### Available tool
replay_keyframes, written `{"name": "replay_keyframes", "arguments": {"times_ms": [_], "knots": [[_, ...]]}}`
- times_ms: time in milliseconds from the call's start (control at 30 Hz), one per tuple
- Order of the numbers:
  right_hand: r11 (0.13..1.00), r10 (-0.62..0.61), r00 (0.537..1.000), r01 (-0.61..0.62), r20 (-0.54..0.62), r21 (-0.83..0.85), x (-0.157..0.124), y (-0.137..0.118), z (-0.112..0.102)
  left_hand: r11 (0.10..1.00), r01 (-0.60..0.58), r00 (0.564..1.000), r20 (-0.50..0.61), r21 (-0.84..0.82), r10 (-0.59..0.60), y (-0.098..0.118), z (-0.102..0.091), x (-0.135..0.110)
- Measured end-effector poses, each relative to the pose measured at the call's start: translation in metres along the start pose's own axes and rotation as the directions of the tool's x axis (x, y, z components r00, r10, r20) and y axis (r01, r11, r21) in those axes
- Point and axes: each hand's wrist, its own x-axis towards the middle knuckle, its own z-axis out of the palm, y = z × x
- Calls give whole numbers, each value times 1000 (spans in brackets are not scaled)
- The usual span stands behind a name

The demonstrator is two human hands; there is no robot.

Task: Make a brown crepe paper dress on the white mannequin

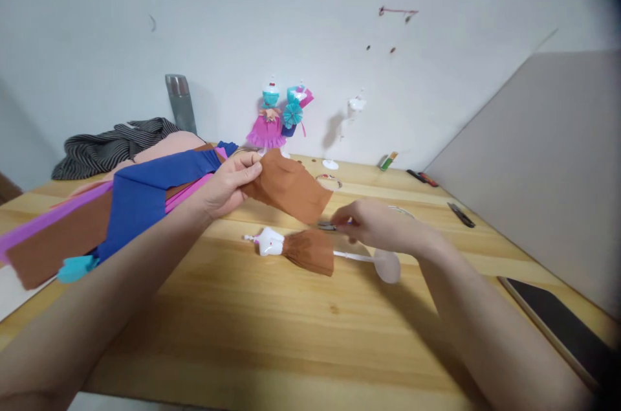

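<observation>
My left hand (235, 181) pinches one end of a piece of brown crepe paper (291, 188) above the table. My right hand (371, 223) is closed around scissors (327, 226); their metal tip shows just below the paper's lower right corner, and the fingers partly hide the handles. Beneath both hands, a small white doll-sized dress form (270, 241) lies on its side. Around its waist is a gathered brown paper skirt (310, 252). Its white stand pole points right, ending in a round base (387, 266).
Blue (140, 194), brown and pink paper sheets pile up at left, beside a striped cloth (116, 149) and a flask (180, 103). Dressed mini forms (268, 129) and a bare one (356, 105) stand by the wall. A box cutter (460, 215) and dark tablet-like device (553, 320) lie right.
</observation>
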Motion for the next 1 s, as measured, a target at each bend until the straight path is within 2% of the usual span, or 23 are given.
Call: {"name": "replay_keyframes", "arguments": {"times_ms": [67, 100, 200, 267, 333, 400, 500, 567, 633, 833, 1000], "knots": [[976, -37, 991, 64, -129, 209, 0, -1, -1, 995, -77, 995, -70, -66, 72, -7, 7, 1], [931, -92, 985, 137, -145, 339, 0, -2, 0, 989, -119, 988, -114, -88, 108, -10, 11, 2], [709, -267, 952, 297, -147, 639, 2, -8, 8, 976, -196, 962, -211, -95, 173, -19, 19, 3], [606, -245, 941, 335, -231, 721, 5, -15, 15, 975, -208, 954, -237, -81, 184, -23, 23, 2], [538, -150, 939, 340, -310, 771, 10, -22, 22, 977, -195, 957, -237, -87, 170, -27, 26, 0], [487, 0, 936, 308, -353, 817, 15, -27, 28, 979, -164, 964, -230, -123, 133, -29, 27, -2], [415, 145, 905, 312, -401, 855, 22, -27, 35, 983, -57, 985, -168, -172, 28, -33, 28, -7], [359, 152, 890, 355, -429, 863, 25, -25, 37, 986, 35, 992, -111, -160, -54, -35, 29, -10], [309, 145, 888, 379, -437, 872, 27, -23, 38, 988, 77, 991, -97, -133, -90, -37, 29, -11], [240, 184, 883, 386, -432, 891, 29, -19, 41, 997, -10, 980, -200, -78, -6, -46, 26, -8], [228, 177, 900, 357, -399, 906, 30, -20, 44, 999, -9, 986, -165, -33, 3, -49, 24, -8]]}}
